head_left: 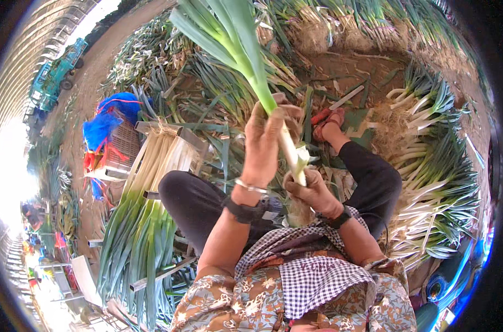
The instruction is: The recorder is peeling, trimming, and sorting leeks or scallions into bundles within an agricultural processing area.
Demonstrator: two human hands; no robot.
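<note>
A leek [255, 80] slants across the middle in front of me, its broad green leaves pointing up and away. My left hand [262, 141] is closed round its stem, just below where the leaves part. Lower down, my right hand [313, 193] pinches the pale end of the stem. A loose piece of pale outer skin [301, 157] sticks out from the stem just above my right fingers. The root end is hidden behind that hand.
Left of my knee, a metal rack [188, 135] holds a bundle of leeks [143, 213]. Piled leeks [428, 171] lie along the right. Beyond my foot lies a knife [346, 97] with a red handle. A basket [124, 146] with blue netting [105, 124] stands left; a green vehicle [55, 77] is farther off.
</note>
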